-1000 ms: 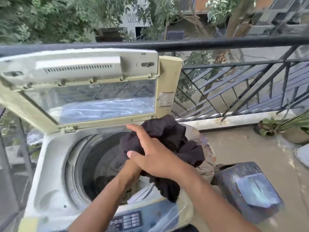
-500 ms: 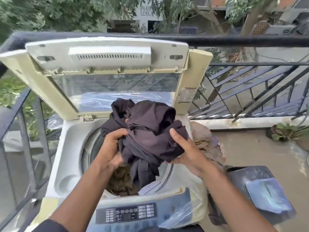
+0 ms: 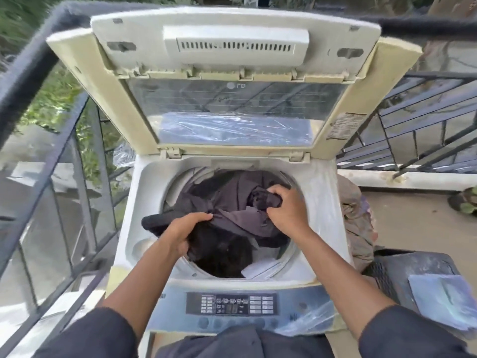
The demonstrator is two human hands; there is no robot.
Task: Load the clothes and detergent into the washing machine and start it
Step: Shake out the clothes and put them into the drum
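The left hand's fingers (image 3: pixel 204 216) curl over a fold of the dark clothes (image 3: pixel 232 220), thumb tucked under, gripping the cloth at the near-left rim of the drum (image 3: pixel 180 259). The right hand's fingers (image 3: pixel 277 188) bunch another fold at the far right of the drum and pinch it tight. Both the left hand (image 3: pixel 182 232) and the right hand (image 3: pixel 289 210) sit low in the mouth of the washer (image 3: pixel 322 202), the clothes filling most of the drum, with one dark end lapping over the left rim. A pale sheet (image 3: pixel 260 270) shows at the near side of the drum under the cloth.

The lid (image 3: pixel 232 81) stands open at the far side, its window facing the person. The control panel (image 3: pixel 232 304) lies near, between the two forearms. Just right of the washer slumps a brownish bundle (image 3: pixel 357 223), and near-right of that a dark crate (image 3: pixel 413 270) carries a bluish packet (image 3: pixel 444 303). A black railing (image 3: pixel 38 81) runs along the left and far sides, and a potted plant (image 3: pixel 464 202) sits at the far right on the floor.

Half a second ago the clothes were held up above the drum, in front of the lid window; now they are down inside it, and both hands have dropped with them.
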